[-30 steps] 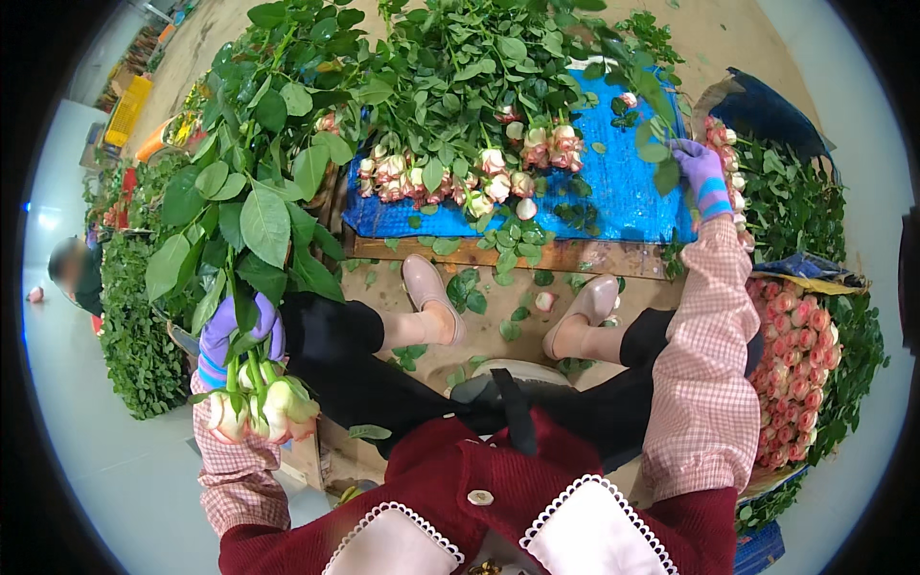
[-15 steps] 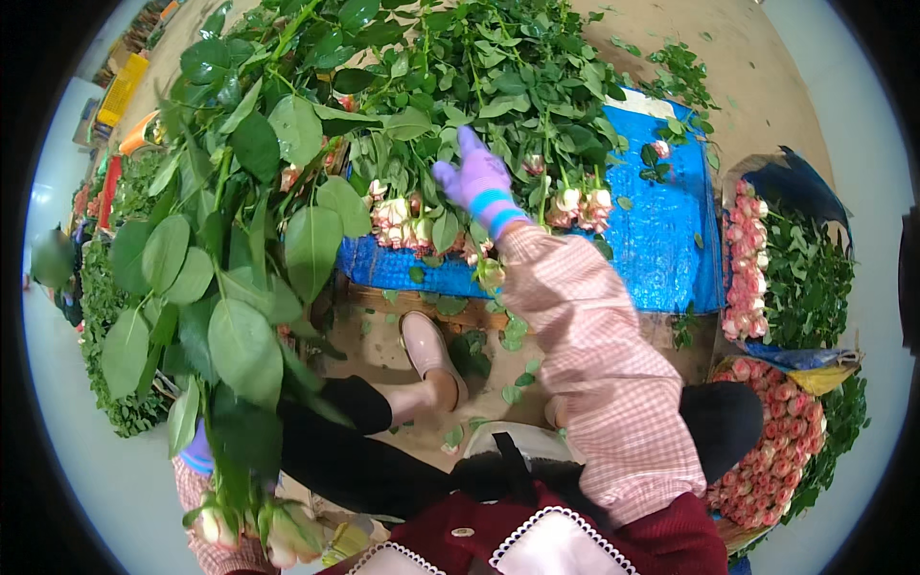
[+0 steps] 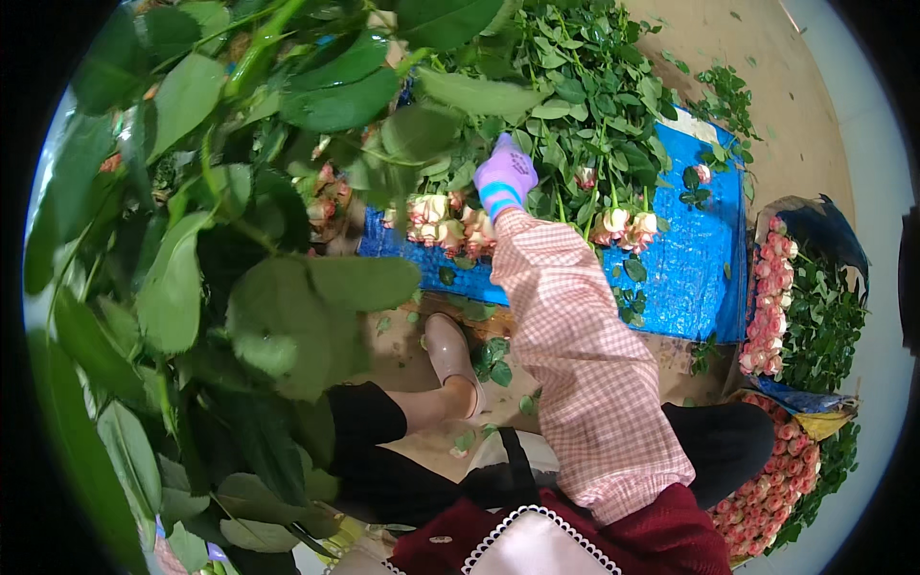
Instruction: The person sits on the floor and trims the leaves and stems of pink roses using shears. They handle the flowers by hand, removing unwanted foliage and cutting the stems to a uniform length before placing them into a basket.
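Observation:
A leafy bunch of roses [image 3: 182, 278] fills the left side, its big green leaves close in front of me. My left hand [image 3: 217, 554], in a purple glove, is at the lower left at the bunch's flower end. Leaves cover nearly all of it; the raised bunch appears held there. My right hand [image 3: 506, 174], in a purple glove with a blue-striped cuff, reaches into the pile of cut roses [image 3: 565, 105]. Its fingers look drawn together among the leaves; what they grip is hidden. Cream-pink rose heads [image 3: 441, 225] lie beside its wrist.
The pile lies on a blue plastic sheet [image 3: 695, 259]. A row of pink roses [image 3: 769, 297] and a large round bundle of roses [image 3: 781, 470] stand to the right. Loose leaves litter the floor around my shoe [image 3: 448, 355]. A lone rose head [image 3: 702, 173] lies near the sheet's far edge.
The leafy bunch on the left has come up closer and covers more of the view, hiding the left hand. My right hand's fingers, spread before, have drawn together among the leaves.

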{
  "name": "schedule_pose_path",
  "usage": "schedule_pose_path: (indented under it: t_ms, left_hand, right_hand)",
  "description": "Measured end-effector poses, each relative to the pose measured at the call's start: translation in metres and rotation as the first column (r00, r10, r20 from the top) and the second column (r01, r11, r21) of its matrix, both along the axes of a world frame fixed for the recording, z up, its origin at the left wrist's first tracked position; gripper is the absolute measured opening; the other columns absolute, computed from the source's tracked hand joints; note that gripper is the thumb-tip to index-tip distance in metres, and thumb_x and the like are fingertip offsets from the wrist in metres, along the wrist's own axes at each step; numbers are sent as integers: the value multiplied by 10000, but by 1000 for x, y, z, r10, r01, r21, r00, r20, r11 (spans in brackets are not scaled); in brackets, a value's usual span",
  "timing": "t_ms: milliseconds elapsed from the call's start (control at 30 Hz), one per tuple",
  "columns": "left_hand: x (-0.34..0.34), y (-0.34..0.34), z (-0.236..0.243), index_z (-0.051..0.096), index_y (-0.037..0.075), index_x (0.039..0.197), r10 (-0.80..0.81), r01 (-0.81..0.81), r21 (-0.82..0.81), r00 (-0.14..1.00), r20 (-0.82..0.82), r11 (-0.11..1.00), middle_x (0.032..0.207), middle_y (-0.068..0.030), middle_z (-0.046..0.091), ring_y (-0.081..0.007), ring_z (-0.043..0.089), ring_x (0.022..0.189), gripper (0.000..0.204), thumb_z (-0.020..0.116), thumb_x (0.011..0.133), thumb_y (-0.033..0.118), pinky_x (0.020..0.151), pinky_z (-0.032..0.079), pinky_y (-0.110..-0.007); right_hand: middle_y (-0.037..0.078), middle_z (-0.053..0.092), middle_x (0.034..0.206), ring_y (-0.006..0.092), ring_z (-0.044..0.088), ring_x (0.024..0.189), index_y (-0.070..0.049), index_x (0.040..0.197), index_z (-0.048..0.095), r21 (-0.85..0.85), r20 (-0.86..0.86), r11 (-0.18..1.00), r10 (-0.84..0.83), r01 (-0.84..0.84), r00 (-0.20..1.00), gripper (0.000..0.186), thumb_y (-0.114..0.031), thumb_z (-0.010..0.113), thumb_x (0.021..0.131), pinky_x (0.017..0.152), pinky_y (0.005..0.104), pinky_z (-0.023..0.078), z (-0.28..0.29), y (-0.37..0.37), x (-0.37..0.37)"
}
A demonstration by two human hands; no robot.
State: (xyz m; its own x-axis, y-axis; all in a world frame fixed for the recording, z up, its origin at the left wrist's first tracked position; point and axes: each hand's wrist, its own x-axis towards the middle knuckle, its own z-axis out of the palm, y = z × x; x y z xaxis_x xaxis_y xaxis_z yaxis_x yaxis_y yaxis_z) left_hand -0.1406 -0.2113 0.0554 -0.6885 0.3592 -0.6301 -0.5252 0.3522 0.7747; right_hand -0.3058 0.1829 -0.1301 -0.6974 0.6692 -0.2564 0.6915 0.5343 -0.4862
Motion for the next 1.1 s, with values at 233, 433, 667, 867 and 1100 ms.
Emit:
schedule_pose_path:
  t_ms: [233,433,667,867,1100]
  left_hand:
    - [45,-21,38,546,20,923,-39,26,-100,991,-125,995,800,-70,566,-178,567,743,238,609,796,212,684,460,-299]
    - [53,-26,46,551,21,950,-218,174,-187,943,-253,967,826,-66,580,-162,567,781,240,623,793,188,716,459,-293]
    - [65,15,47,557,22,982,-439,384,-212,782,-442,899,856,-62,595,-143,568,826,251,639,789,159,754,458,-286]
    - [79,141,33,591,10,987,-406,487,296,865,-295,822,962,-85,610,-184,587,880,193,479,862,105,785,465,-299]
    - [100,171,-8,559,-20,1042,-393,486,408,871,-294,773,1008,-100,596,-182,565,930,314,466,896,241,836,436,-317]
  right_hand:
    - [129,628,1002,271,598,932,-73,1110,562,-379,-514,925,-199,-13,835,408,-112,578,705,833,328,445,82,13,38]
    - [146,369,1314,332,447,1137,-134,1333,295,161,-427,981,-28,106,904,680,-206,626,744,938,377,390,169,85,38]
    - [49,614,1021,101,557,917,-14,1126,546,-372,-757,511,316,-775,572,316,-148,584,842,825,229,437,210,-9,183]
    - [-12,598,791,52,501,728,-6,969,594,-361,-865,614,61,-702,498,204,-112,572,795,693,236,430,156,-43,250]
    - [147,613,811,296,592,733,-38,816,612,-47,-859,980,58,-191,509,175,-208,588,782,666,355,462,191,-51,293]
